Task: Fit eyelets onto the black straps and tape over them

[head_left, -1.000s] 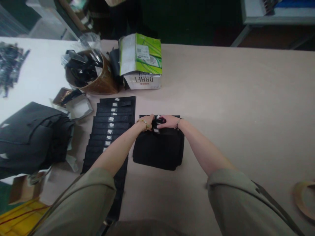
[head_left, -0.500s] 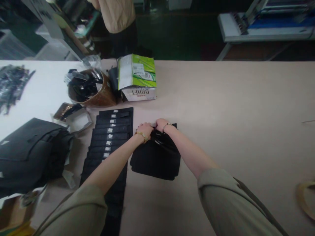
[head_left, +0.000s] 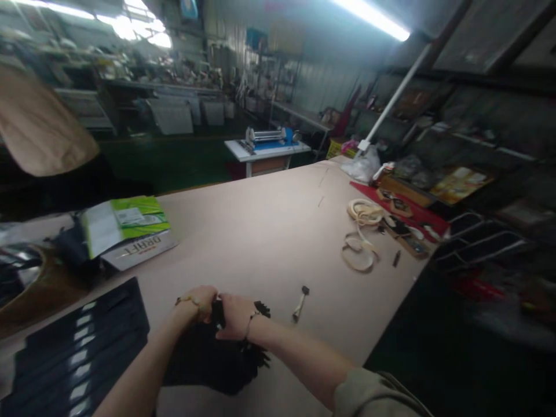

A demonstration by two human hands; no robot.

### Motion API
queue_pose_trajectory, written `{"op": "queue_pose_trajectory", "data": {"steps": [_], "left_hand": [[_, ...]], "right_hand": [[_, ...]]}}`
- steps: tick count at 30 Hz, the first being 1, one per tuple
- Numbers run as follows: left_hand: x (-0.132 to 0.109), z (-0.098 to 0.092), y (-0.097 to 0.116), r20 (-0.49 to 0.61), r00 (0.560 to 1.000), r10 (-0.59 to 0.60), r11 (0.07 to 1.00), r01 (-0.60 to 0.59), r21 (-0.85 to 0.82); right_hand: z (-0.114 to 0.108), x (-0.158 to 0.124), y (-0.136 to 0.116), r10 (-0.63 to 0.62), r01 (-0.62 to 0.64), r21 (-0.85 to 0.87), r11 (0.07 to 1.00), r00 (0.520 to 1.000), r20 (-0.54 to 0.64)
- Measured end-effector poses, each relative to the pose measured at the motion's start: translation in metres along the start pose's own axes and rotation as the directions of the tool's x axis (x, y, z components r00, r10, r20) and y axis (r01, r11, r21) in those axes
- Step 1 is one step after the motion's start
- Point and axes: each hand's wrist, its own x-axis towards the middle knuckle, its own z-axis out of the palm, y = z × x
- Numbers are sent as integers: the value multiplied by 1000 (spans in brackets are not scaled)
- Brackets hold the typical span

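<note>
Both hands meet at the far edge of a stack of black fabric pieces (head_left: 217,362) lying on the table (head_left: 243,231). My left hand (head_left: 203,300) has its fingers closed on that edge, with a gold bracelet at the wrist. Beside it, almost touching, my right hand (head_left: 235,315) is closed on the same black fabric, thumb toward the left hand. The fanned right edge of the stack shows under my right wrist. To the left lies a row of overlapping black pieces (head_left: 117,313) with white labels.
A green and white box (head_left: 139,249) and a brown basket (head_left: 56,289) stand at the left. A small tool-like item (head_left: 299,304) lies right of my hands. Cream webbing (head_left: 365,214) and wooden trays (head_left: 408,240) are farther right. A person's torso (head_left: 43,127) is at upper left.
The view has swung up and to the right, bringing the table's right end and the room into sight. My hands stay at the black stack, whose right edge now appears fanned out.
</note>
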Motion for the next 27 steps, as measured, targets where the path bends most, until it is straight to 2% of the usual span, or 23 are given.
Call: {"op": "queue_pose_trajectory", "data": {"steps": [4,8,10,12,14,16,17,18,20,22,24,25,27], "left_hand": [[-19,-24,60,9,998,59,993,-60,105],[-17,-43,115,-127,973,193,962,-162,218],[-7,-53,145,-225,935,275,939,-212,270],[14,-65,176,-379,866,326,932,-227,284],[49,-77,203,-567,767,299,952,-201,231],[98,-86,224,-718,678,153,986,-148,71],[127,-87,233,-751,658,52,992,-124,-40],[158,-85,243,-747,663,-55,983,-94,-156],[220,-70,264,-643,729,-234,945,13,-328],[274,-43,293,-484,812,-328,924,168,-343],[315,-10,326,-355,861,-364,923,283,-261],[329,6,341,-304,876,-376,923,322,-213],[347,34,365,-292,836,-465,885,436,-160]], "right_hand": [[-16,-44,27,134,-127,168,978,990,-33],[-46,-66,75,185,-152,326,933,980,-72],[-62,-75,108,233,-170,427,888,967,-100],[-78,-83,152,293,-181,544,820,948,-126],[-96,-88,206,348,-163,678,717,926,-145],[-118,-87,272,397,-128,789,600,905,-155],[-132,-84,307,417,-111,827,551,895,-157],[-149,-78,343,431,-98,852,514,888,-159],[-188,-59,413,445,-78,877,474,881,-162],[-234,-32,473,441,-59,892,449,882,-163],[-283,2,516,426,-31,904,426,888,-171],[-308,19,532,408,7,910,415,892,-193],[-358,57,557,357,100,911,400,898,-256]]}}
